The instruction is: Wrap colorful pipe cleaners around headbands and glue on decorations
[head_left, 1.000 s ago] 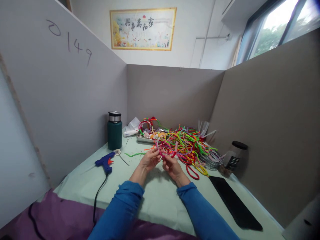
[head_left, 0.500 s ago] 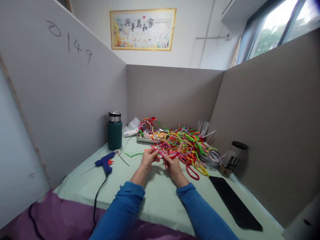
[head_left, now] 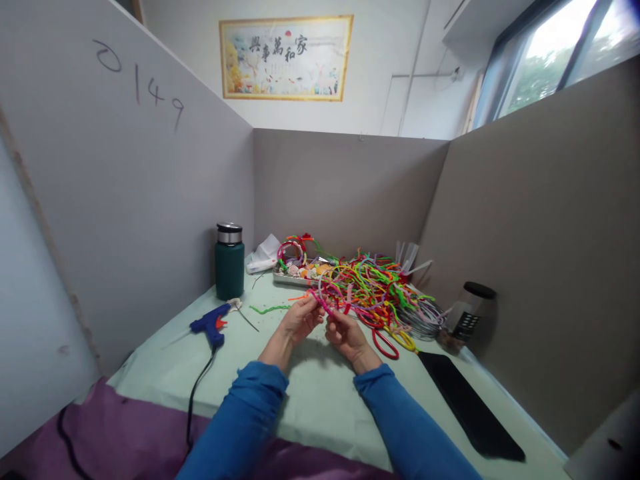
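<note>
A pink pipe cleaner [head_left: 322, 303] spans the gap between my two hands, above the middle of the table. My left hand [head_left: 299, 320] pinches its left part, with the fingers curled. On the other side my right hand [head_left: 346, 335] grips the right part between thumb and fingers. A pale loop shows just behind it; whether it belongs to the held piece I cannot tell. Beyond my hands lies a tangled pile of coloured pipe cleaners [head_left: 373, 283]. Red scissor handles [head_left: 385, 345] stick out of the pile near my right hand.
A blue glue gun [head_left: 209, 325] with a black cord lies at left, before a green bottle [head_left: 229, 270]. At the back stands a metal tray [head_left: 291, 281] of small pieces. Yellow handles [head_left: 401, 341], a black flat object [head_left: 467, 403] and a lidded jar [head_left: 470, 317] are at right.
Both hands have shifted slightly and turned, tilting the pink pipe cleaner; it now shows as a curve between them. The things around have not moved.
</note>
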Action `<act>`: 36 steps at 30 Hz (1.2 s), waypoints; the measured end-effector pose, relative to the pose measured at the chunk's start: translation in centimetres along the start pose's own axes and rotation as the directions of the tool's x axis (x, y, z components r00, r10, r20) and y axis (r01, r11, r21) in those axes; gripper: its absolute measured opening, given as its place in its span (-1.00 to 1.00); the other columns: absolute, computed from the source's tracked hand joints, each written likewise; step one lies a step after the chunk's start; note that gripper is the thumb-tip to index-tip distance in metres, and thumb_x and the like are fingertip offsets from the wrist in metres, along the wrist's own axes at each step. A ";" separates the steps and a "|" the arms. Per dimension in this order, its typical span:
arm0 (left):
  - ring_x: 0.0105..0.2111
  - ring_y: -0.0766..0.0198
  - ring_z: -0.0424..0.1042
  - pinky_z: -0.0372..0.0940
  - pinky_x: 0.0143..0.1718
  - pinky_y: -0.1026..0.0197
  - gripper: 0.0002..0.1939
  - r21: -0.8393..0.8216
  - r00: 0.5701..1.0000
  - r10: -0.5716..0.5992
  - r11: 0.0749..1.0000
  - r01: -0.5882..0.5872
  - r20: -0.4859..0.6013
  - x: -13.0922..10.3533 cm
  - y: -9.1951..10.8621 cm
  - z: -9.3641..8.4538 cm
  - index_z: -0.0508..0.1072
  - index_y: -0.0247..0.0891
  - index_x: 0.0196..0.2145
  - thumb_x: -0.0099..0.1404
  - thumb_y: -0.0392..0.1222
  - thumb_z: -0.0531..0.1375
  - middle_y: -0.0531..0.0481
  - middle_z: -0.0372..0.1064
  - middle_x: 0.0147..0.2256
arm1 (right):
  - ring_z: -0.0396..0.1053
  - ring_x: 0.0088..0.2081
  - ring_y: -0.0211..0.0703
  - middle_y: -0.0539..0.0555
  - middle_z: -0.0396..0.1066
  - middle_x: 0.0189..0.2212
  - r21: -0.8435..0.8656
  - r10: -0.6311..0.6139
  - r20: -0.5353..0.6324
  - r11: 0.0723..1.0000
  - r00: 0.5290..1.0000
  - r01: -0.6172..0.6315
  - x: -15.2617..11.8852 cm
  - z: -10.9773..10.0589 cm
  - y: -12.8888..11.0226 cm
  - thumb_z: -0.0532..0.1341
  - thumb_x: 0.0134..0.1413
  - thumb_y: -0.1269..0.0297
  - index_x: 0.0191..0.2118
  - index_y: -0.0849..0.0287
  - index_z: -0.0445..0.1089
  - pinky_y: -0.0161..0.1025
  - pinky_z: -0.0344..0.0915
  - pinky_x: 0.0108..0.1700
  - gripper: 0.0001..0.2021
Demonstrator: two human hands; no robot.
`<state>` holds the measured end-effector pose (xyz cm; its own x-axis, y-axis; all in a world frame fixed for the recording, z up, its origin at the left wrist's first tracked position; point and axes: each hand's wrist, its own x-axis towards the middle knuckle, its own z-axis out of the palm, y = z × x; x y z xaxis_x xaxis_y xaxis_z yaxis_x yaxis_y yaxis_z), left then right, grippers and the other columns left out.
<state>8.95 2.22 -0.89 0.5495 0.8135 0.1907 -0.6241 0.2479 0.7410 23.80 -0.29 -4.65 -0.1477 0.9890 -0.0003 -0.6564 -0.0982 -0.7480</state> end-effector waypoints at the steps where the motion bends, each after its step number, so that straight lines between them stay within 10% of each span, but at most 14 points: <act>1: -0.52 0.43 0.39 0.32 -0.49 0.40 -0.70 0.005 1.000 0.004 1.000 -0.004 0.004 0.0 0.0 0.1 0.52 -0.42 -0.27 0.05 -0.20 0.39 -0.01 0.41 -0.49 | 0.02 -0.76 -0.49 -0.06 0.29 -0.74 0.005 0.005 0.009 1.000 1.000 -0.005 0.0 0.0 0.0 0.40 -0.18 0.21 -0.56 0.25 0.39 -0.46 -0.08 -0.73 -0.76; 15: -0.52 0.45 0.37 0.30 -0.43 0.38 -0.67 -0.023 0.998 0.012 1.000 -0.011 0.054 -0.1 -0.3 0.0 0.53 -0.45 -0.29 0.03 -0.16 0.40 -0.10 0.47 -0.39 | 0.00 -0.76 -0.48 -0.07 0.28 -0.74 0.024 0.010 0.072 1.000 0.997 -0.012 -0.5 0.5 -0.1 0.41 -0.22 0.25 -0.53 0.25 0.41 -0.45 -0.07 -0.72 -0.78; 36: -0.62 0.44 0.36 0.29 -0.53 0.36 -0.76 0.119 0.978 0.115 0.988 -0.095 -0.174 0.5 -0.1 0.1 0.42 -0.36 -0.44 -0.06 -0.28 0.39 0.00 0.45 -0.51 | 0.09 -0.73 -0.43 -0.03 0.31 -0.71 -0.261 -0.223 -0.064 0.945 0.973 0.200 0.2 0.5 0.6 0.39 -0.19 0.13 -0.58 0.24 0.42 -0.42 -0.06 -0.70 -0.73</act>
<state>9.33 2.53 -0.76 0.3692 0.9156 0.1593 -0.6031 0.1056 0.7907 22.99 -0.23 -4.73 0.0498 0.9910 0.1243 -0.4564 0.1333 -0.8797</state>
